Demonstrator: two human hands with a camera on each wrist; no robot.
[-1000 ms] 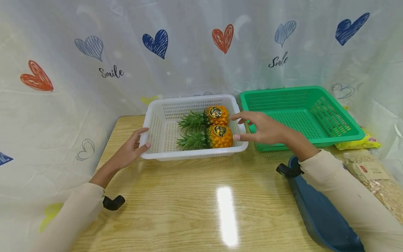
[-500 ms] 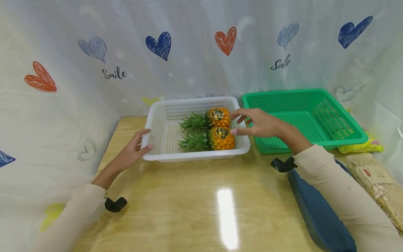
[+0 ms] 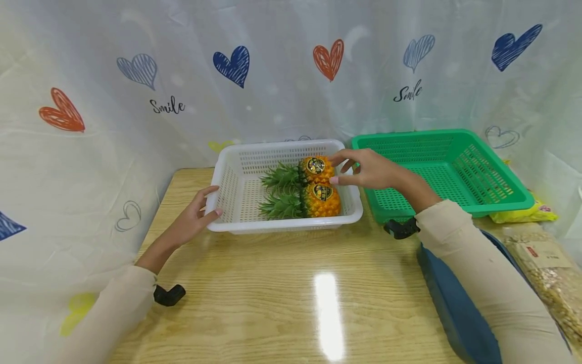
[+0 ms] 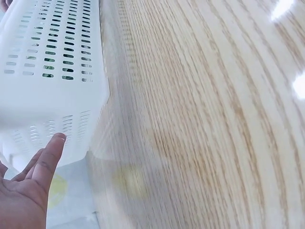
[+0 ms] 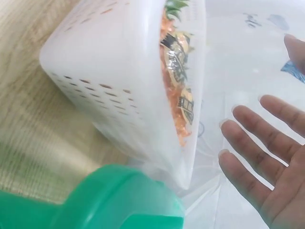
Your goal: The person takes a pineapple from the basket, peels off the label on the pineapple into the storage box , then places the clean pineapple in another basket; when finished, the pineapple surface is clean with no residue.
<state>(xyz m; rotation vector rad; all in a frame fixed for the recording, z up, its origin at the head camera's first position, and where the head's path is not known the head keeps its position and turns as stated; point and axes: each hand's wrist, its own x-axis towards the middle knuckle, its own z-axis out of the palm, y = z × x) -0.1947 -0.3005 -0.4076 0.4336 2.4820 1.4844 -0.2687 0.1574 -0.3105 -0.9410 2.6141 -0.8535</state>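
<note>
Two small pineapples, a rear one [image 3: 323, 174] and a front one [image 3: 328, 206], lie side by side in a white perforated basket [image 3: 282, 223], leafy crowns pointing left. Each has a dark round label. My left hand [image 3: 187, 223] is at the basket's left end; in the left wrist view its straight fingers [image 4: 46, 164] lie along the outer wall. Above the basket's right end, my right hand [image 3: 372, 171] reaches in, fingertips right by the pineapples and thumb apart. In the right wrist view its fingers [image 5: 252, 152] are spread, with nothing between them.
A green perforated basket [image 3: 504, 208] stands right of the white one. Nearer, a dark blue tray [image 3: 454, 296] lies partly under my right sleeve. A yellow packet [image 3: 523, 217] and a clear bag of flakes [image 3: 543, 268] lie at the right. A heart-printed curtain [image 3: 282, 108] hangs behind.
My right hand has moved a little left, from the white basket's right rim to the pineapples' right ends. The left hand stays at the basket's left end; the view has shifted slightly.
</note>
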